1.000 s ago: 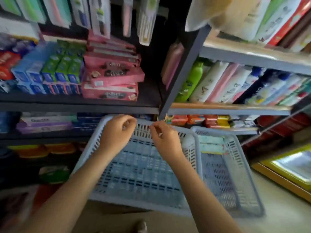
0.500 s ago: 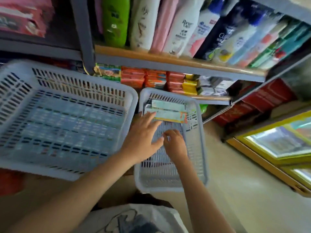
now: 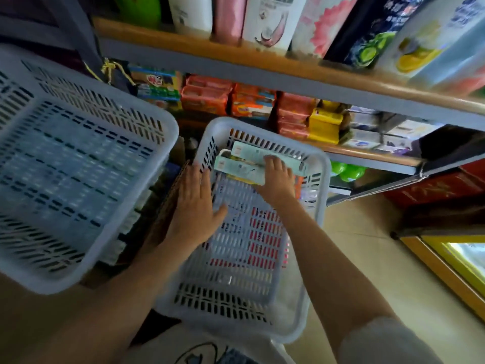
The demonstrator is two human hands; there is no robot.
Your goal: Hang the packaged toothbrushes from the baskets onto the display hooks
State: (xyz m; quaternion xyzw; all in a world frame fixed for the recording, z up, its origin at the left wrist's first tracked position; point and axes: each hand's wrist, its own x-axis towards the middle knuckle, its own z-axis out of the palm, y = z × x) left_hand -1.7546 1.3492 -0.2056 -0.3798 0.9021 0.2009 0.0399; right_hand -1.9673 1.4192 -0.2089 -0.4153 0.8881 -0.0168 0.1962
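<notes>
Tall shampoo bottles (image 3: pixel 273 19) stand on the upper shelf (image 3: pixel 236 56). Below it lie orange soap packs (image 3: pixel 207 97) and yellow boxes (image 3: pixel 325 124). Green balls (image 3: pixel 346 170) sit lower, near red cartons (image 3: pixel 433 190).

Two pale grey slotted plastic baskets with a matt finish: a large basket (image 3: pixel 78 164) on the left and a smaller basket (image 3: pixel 262 232) beside it on the right. In the smaller one's far end lie glossy card-and-plastic toothbrush packs (image 3: pixel 246 164). The far shelf (image 3: pixel 262 61) has a wood-look top edged in painted grey metal and carries shiny plastic bottles (image 3: pixel 270 19). Below sit glossy foil-like wrapped packets (image 3: pixel 207 98). Smooth pale floor (image 3: pixel 367 258) at right
</notes>
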